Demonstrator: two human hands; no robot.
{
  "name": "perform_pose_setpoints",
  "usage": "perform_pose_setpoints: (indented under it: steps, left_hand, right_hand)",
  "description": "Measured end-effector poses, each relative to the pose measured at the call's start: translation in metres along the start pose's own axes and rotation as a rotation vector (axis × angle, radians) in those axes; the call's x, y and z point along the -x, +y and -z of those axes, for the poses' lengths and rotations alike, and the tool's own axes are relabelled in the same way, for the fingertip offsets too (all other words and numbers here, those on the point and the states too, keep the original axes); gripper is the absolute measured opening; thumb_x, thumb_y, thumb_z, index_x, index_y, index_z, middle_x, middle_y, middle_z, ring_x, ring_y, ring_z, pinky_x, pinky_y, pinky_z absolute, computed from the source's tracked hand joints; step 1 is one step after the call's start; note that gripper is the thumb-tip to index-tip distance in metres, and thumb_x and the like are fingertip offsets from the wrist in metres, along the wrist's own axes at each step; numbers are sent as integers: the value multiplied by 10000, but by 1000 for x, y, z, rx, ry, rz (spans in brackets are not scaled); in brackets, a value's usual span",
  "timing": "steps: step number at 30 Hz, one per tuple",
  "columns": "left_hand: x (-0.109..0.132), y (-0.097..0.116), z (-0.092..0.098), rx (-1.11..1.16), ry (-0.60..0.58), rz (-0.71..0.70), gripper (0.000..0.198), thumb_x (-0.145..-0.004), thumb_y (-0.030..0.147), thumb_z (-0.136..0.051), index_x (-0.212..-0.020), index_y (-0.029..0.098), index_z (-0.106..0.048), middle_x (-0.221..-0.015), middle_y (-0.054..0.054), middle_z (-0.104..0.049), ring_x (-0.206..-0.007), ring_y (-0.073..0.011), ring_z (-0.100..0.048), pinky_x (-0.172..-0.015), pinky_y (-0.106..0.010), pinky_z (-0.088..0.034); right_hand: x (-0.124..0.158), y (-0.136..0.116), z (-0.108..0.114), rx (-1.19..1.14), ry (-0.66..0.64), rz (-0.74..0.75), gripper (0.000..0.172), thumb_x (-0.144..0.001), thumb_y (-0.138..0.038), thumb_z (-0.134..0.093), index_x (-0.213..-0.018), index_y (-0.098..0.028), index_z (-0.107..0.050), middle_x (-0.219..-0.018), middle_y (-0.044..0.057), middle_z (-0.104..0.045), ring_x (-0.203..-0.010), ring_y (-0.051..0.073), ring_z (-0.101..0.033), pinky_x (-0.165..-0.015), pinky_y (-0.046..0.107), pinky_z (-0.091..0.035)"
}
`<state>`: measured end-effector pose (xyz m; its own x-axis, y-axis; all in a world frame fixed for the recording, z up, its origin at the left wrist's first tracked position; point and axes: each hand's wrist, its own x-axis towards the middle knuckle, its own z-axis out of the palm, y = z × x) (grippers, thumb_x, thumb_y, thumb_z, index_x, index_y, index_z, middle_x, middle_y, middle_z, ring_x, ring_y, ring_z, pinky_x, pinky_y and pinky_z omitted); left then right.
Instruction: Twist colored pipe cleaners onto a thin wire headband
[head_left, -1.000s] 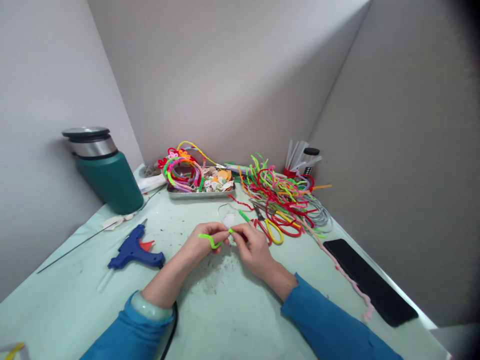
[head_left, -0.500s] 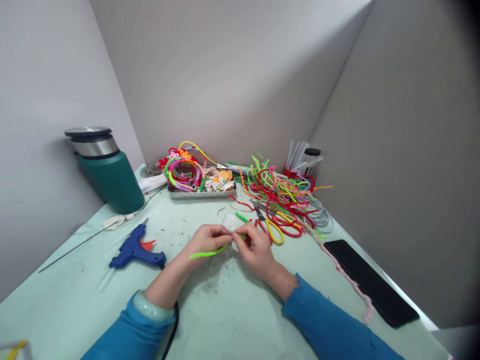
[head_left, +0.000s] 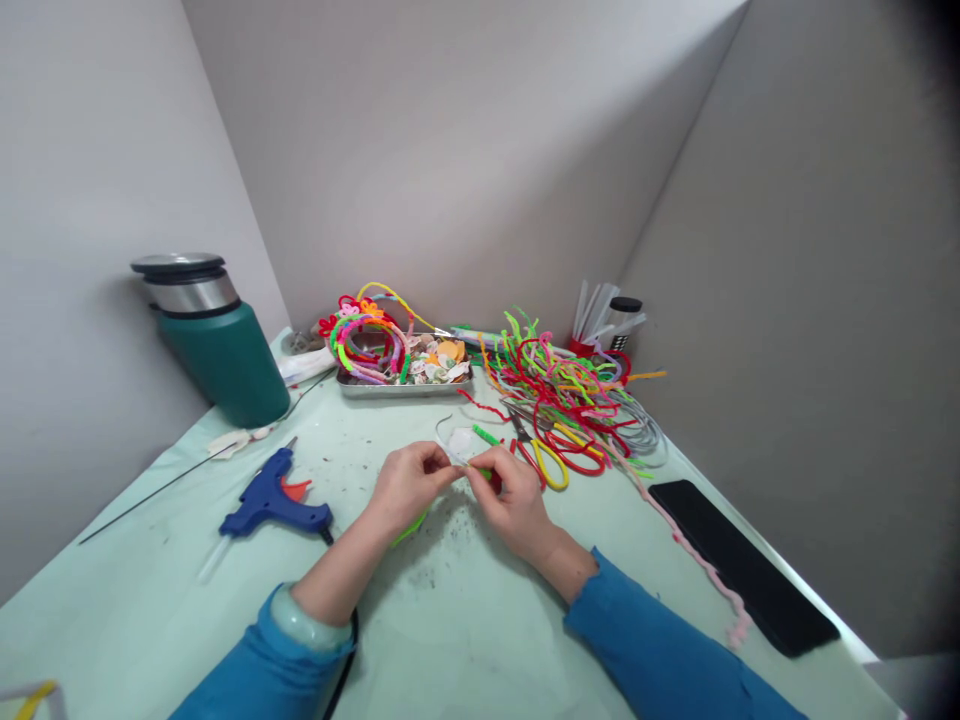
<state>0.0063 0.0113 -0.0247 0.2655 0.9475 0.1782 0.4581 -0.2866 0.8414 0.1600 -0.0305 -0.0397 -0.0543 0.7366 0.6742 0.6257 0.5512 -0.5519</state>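
Note:
My left hand [head_left: 409, 487] and my right hand [head_left: 516, 505] meet over the middle of the table, fingertips pinched together. Between them runs a thin grey strip [head_left: 441, 428], curving up past my left fingers. A bright green pipe cleaner [head_left: 411, 527] shows its loose end below my left hand, and more green sits at my right fingertips. Another green piece [head_left: 486, 435] pokes out just above my right hand. Fingers hide most of where the strip and pipe cleaner meet. Yellow-handled scissors [head_left: 551, 465] and red-handled scissors lie right behind my right hand.
A blue glue gun [head_left: 274, 505] lies left, its cord passing under my left arm. Behind it stands a green bottle [head_left: 225, 360]. A metal tray [head_left: 405, 390] holds cut pieces and wrapped bands. Tangled pipe cleaners [head_left: 555, 370] and a black phone [head_left: 742, 565] are on the right.
The loose end of the green pipe cleaner has swung from across my left wrist to below my left hand. My left fingers have shifted slightly; my right hand stays almost in place.

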Motion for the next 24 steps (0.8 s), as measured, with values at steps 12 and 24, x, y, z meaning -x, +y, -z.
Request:
perform_pose_setpoints:
  steps: [12, 24]
  left_hand:
    - [-1, 5, 4, 591, -311, 170, 254, -626, 333, -678, -730, 121, -586, -616, 5, -547, -542, -83, -453, -534, -199, -340]
    - [-4, 5, 9, 568, -209, 298, 307, -686, 414, -598, -593, 122, -593, -480, -8, -555, -387, -64, -412, -401, -189, -286]
  right_hand:
    - [2, 3, -1, 36, 6, 1, 76, -834, -223, -500, -786, -193, -551, -684, 14, -554, -632, 150, -524, -576, 270, -398]
    - [2, 2, 0, 56, 16, 9, 78, -836, -207, -494, -781, -195, -548, -687, 14, -562, -632, 149, -526, -581, 276, -399]
